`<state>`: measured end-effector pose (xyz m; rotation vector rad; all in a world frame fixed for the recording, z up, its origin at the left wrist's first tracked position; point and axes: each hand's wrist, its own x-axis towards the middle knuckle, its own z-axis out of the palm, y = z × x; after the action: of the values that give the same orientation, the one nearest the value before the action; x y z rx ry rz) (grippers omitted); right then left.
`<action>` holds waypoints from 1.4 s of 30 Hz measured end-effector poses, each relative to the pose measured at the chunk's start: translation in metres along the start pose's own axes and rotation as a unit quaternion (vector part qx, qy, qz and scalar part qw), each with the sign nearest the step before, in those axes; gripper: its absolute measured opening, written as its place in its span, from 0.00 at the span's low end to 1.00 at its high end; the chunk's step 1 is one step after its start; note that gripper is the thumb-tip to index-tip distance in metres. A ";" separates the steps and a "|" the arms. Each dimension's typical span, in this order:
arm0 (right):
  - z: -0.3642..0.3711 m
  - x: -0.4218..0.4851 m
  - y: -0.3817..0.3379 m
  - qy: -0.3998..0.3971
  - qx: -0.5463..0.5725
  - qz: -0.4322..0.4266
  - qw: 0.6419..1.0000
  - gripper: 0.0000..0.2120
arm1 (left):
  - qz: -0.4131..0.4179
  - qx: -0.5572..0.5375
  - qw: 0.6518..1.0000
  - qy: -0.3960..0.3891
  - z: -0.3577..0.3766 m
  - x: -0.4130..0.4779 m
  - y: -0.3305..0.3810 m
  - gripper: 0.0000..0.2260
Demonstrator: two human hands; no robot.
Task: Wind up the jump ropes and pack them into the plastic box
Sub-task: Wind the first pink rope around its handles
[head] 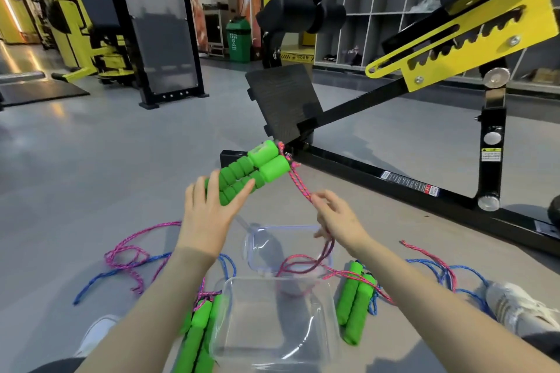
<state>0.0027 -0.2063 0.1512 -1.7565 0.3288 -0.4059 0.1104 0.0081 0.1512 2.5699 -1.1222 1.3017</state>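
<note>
Two green foam handles (251,169) up in the left grip (209,215), clenched round them: back of the hand to the camera, fingers folded over the far side, thumb lying along the near handle. Handles side by side, tilted up to the right. Right grip (336,218) pinching the pink cord (298,183) just below where it leaves the handles, other fingers loosely fanned. Below that, cord dropping into a clear tub (251,251) and looping there; can't tell if lid or box.

Rest of it on the floor (91,160), left to right: loose pink rope (127,251) crossing a blue rope (91,285), white shoe (97,333), second handle pair (200,333) right up against the plastic box (266,333), third handle pair (351,309) just right of it with pink cord lying over its top, more blue rope (460,272), another shoe (515,306). Black machine frame (394,179) running across just behind the hands.
</note>
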 end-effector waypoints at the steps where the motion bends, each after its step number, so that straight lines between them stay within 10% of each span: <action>1: -0.002 -0.003 0.001 -0.018 -0.106 -0.032 0.994 0.07 | -0.002 0.007 1.000 -0.005 0.003 -0.002 -0.002 0.44; 6: 0.002 -0.015 -0.004 -0.141 -0.386 -0.177 0.894 0.12 | 0.018 0.037 0.999 -0.030 0.015 -0.010 -0.002 0.40; 18: -0.036 0.015 -0.094 -0.187 -0.387 -0.163 0.888 0.06 | 0.178 0.027 0.984 -0.019 0.010 -0.009 -0.001 0.43; 25: -0.048 0.023 -0.108 -0.203 -0.216 -0.106 0.949 0.09 | 0.251 -0.032 0.966 0.058 -0.005 -0.001 0.019 0.39; 33: -0.047 0.017 -0.039 -0.032 0.062 0.070 0.995 0.10 | 0.150 -0.124 0.976 0.100 -0.018 0.011 0.039 0.44; 42: -0.026 -0.022 -0.038 -0.091 -0.083 -0.011 0.992 0.10 | -0.011 -0.058 0.998 0.012 -0.008 0.006 0.019 0.42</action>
<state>-0.0278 -0.2110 0.1917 -1.9458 0.2173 -0.2374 0.0950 -0.0064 0.1558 2.4708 -1.1274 1.2211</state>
